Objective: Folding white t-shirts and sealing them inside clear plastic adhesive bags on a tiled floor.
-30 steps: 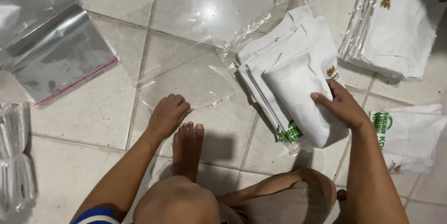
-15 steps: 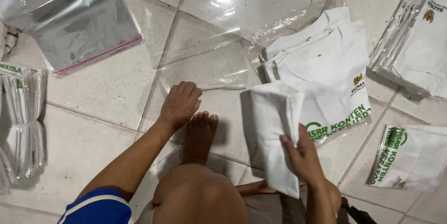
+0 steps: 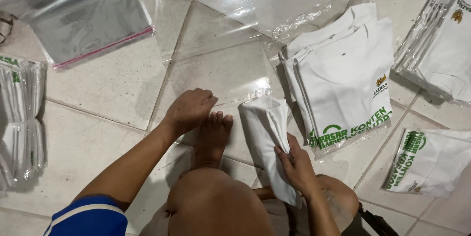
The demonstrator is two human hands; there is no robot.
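My right hand (image 3: pixel 296 163) grips a folded white shirt (image 3: pixel 267 133), holding it lengthwise with its far end at the mouth of a clear plastic bag (image 3: pixel 221 74) lying flat on the tiled floor. My left hand (image 3: pixel 189 110) presses down on the near edge of that bag, fingers curled on the plastic. My bare foot (image 3: pixel 212 135) rests between both hands, with my knee below it.
A stack of folded white shirts with green print (image 3: pixel 343 81) lies to the right. Bagged shirts (image 3: pixel 444 44) sit at the far right, another (image 3: pixel 429 160) lower right. Empty bags with a red strip (image 3: pixel 88 17) lie upper left; packed bags (image 3: pixel 19 118) at the left edge.
My right hand lifted a folded shirt off the stack and brought it left and toward me, to the bag's opening. My left hand stayed on the bag's edge.
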